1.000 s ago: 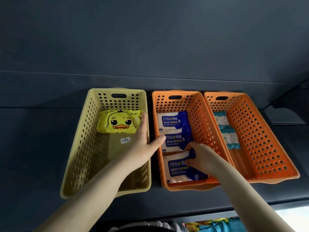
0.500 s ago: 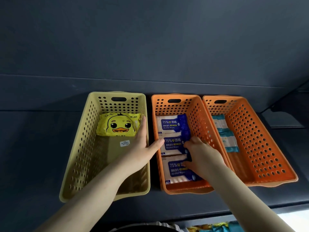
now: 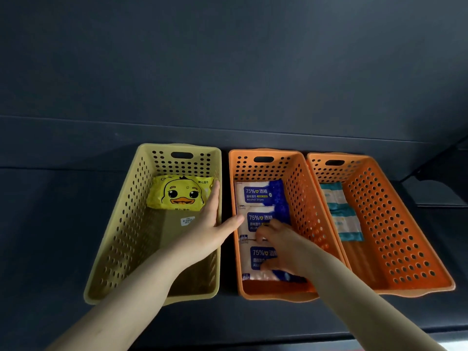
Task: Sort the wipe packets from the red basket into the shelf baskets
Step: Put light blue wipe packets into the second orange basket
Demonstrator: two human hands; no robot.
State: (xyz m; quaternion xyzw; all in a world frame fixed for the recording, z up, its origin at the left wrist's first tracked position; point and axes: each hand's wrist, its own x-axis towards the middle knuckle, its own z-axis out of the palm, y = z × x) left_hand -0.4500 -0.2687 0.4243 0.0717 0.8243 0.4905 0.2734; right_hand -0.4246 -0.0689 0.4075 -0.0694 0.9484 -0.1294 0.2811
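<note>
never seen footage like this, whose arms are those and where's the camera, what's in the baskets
No machine here: a person wears one camera on the head, looking down at their bare arms. On a dark shelf stand a yellow perforated plastic basket holding a yellow duck-print wipe packet, a middle orange perforated plastic basket with three blue-and-white alcohol wipe packets, and a right orange perforated plastic basket with teal-and-white wipe packets. The left hand rests on the yellow basket's right wall. The right hand grips the nearest alcohol wipe packet.

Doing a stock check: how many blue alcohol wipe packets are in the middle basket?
3: back packet, middle packet, front packet partly under the right hand. More may hide beneath.
</note>
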